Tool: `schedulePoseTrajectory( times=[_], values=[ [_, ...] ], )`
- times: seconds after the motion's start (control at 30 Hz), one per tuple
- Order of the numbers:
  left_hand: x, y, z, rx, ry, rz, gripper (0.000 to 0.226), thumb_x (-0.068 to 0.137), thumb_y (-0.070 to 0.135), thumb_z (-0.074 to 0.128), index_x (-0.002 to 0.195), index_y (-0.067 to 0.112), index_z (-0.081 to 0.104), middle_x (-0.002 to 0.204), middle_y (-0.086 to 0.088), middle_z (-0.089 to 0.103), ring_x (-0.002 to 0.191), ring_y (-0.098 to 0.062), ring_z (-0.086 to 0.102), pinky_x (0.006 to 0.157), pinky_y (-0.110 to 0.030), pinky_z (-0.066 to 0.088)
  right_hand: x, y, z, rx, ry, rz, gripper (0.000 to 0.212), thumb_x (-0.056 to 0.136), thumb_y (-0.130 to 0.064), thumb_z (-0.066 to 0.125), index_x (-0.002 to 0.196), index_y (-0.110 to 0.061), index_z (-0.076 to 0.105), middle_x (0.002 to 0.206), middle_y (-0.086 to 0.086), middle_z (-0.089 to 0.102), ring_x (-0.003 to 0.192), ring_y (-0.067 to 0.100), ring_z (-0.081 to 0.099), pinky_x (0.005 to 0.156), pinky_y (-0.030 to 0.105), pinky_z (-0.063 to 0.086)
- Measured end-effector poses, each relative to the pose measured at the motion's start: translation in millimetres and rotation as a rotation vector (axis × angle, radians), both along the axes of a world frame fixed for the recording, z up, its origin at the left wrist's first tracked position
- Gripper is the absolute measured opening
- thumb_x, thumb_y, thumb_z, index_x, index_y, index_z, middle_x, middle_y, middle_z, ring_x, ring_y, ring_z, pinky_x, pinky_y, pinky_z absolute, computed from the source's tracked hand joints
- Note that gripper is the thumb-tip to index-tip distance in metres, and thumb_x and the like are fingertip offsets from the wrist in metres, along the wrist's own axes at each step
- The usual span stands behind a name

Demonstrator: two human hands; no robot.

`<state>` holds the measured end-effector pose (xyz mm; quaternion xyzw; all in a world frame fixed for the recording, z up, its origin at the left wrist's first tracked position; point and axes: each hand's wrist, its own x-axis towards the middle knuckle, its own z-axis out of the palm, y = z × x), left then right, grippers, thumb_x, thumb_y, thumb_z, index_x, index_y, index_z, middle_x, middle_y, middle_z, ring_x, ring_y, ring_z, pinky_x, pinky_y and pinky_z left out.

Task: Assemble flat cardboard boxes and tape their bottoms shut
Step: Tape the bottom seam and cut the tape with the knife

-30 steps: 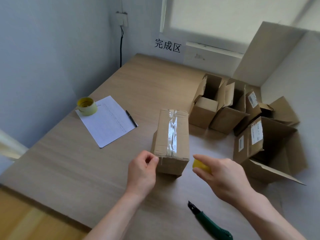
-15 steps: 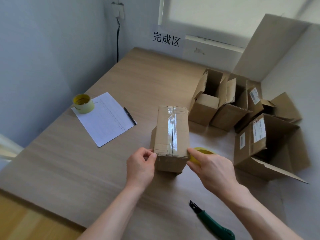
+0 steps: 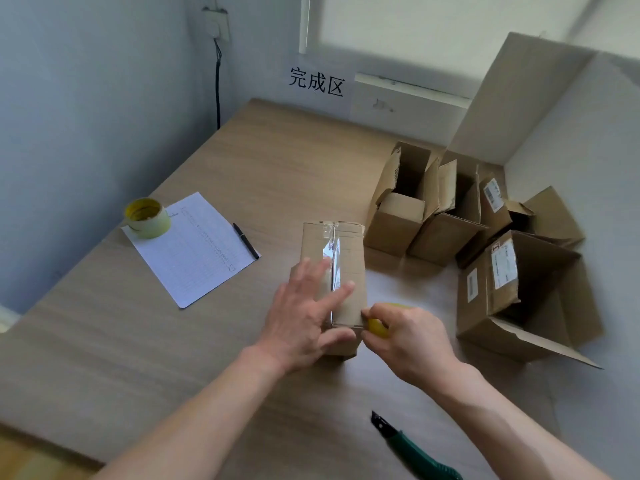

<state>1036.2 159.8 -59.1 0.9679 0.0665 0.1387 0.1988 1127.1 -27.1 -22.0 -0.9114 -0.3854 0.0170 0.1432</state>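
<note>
From the head camera, your box (image 3: pixel 334 271) stands near the middle of the desk (image 3: pixel 104 341), a little toward its right side, taped bottom facing up. A strip of clear tape (image 3: pixel 335 261) runs down the centre seam and over the near edge. Your left hand (image 3: pixel 304 313) lies flat on that top face with fingers straight and slightly spread, the thumb against the near side, pressing the strip down. Your right hand (image 3: pixel 407 337) is curled round a yellow tape roll (image 3: pixel 377 326), just beside the box's near right corner; whether the strip is already cut free from the roll cannot be told.

I judge this box close to finished: the seam is covered, and what remains is smoothing the end and separating the roll. The green utility knife (image 3: pixel 412 448) lies at the near edge, untouched. Toward the far right corner several assembled boxes (image 3: pixel 433 209) stand with flaps open, so a good share of the work looks done. A second tape roll (image 3: pixel 147 218) sits on a sheet of paper (image 3: pixel 194 251) near the left edge, a pen (image 3: pixel 246 240) beside it.
</note>
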Motion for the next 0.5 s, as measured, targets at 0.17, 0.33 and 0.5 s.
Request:
schedulePoseTrajectory(
  times=[0.17, 0.33, 0.5],
  values=[
    [8.4, 8.8, -18.4, 0.181, 0.296, -0.285, 0.066, 0.090, 0.065, 0.043, 0.149, 0.041, 0.028, 0.163, 0.001, 0.001, 0.150, -0.030, -0.006, 0.111, -0.041, 0.036, -1.3, -5.8, -12.9, -0.156, -0.058, 0.144, 0.028, 0.082, -0.051, 0.057, 0.100, -0.029, 0.062, 0.085, 0.000, 0.068, 0.081, 0.027, 0.064, 0.063, 0.032, 0.042],
    [-0.1, 3.0, -35.1, 0.171, 0.030, -0.353, 0.056, 0.087, 0.056, 0.051, 0.129, 0.022, 0.064, 0.147, -0.011, 0.047, 0.136, -0.039, 0.039, 0.091, -0.047, 0.054, -9.9, -31.0, -39.9, -0.106, -0.029, 0.112, 0.027, 0.085, -0.054, 0.050, 0.101, -0.033, 0.052, 0.080, -0.003, 0.069, 0.065, 0.023, 0.064, 0.051, 0.028, 0.034],
    [16.7, 3.2, -25.8, 0.145, 0.226, -0.272, 0.056, 0.085, 0.056, 0.058, 0.134, 0.029, 0.055, 0.154, -0.004, 0.036, 0.146, -0.031, 0.023, 0.106, -0.055, 0.036, 4.7, -26.1, -51.2, -0.053, 0.151, -0.054, 0.028, 0.087, -0.054, 0.060, 0.102, -0.033, 0.050, 0.088, -0.003, 0.067, 0.082, 0.025, 0.062, 0.060, 0.033, 0.037]
  ],
)
